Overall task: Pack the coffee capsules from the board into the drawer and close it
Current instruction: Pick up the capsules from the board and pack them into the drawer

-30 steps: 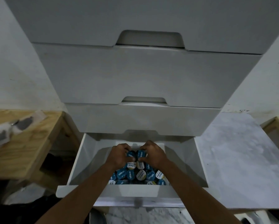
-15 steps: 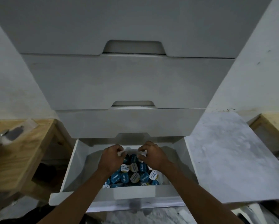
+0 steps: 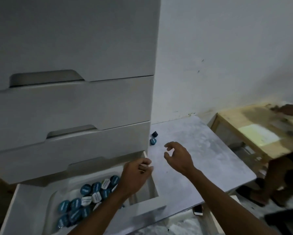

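The right hand (image 3: 178, 157) hangs over the grey marbled board (image 3: 201, 150), fingers spread and curled, thumb apart from them, holding nothing; its fingertips point toward the back left corner of the board. The left hand (image 3: 135, 175) is over the right back corner of the open drawer (image 3: 28, 200), fingers loosely curled inward; whether anything sits between them I cannot tell.

Just beyond the right hand's fingertips, two coffee capsules remain on the board beside the cabinet (image 3: 71, 106). The blue capsule (image 3: 153, 141) lies tipped, its round lid facing the camera. The dark capsule (image 3: 155, 134) sits right behind it, small and blurred, so its facing is unclear.

In the drawer, a heap of capsules (image 3: 89, 199) runs from near left to far right, mostly blue lids with a few white ones, lids turned up and tilted various ways. The three drawers above are shut. A phone (image 3: 198, 210) lies below the board's near edge, and a wooden table (image 3: 254, 126) stands to the right.
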